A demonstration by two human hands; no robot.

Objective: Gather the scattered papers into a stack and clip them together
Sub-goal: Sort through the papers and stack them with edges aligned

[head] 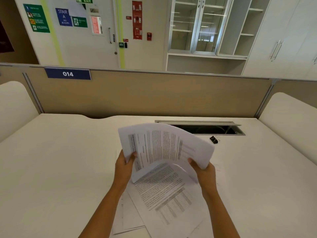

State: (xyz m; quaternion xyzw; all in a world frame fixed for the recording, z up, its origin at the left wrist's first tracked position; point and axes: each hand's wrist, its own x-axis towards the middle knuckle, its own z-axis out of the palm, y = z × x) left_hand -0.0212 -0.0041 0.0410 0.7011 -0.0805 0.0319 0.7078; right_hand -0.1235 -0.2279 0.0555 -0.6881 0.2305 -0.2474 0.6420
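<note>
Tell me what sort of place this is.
Most likely an open-plan office workstation: a pale desk backed by a tan partition carrying a number plate that reads 014, printed papers lifted above it, and glass-fronted cabinets and stair and exit signs behind.

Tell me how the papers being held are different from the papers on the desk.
The held papers are up in the air, gripped by the left hand and right hand; the desk papers lie on the desk. The held papers curve; the desk papers lie flat, scattered and overlapping. Both are white printed sheets.
</note>
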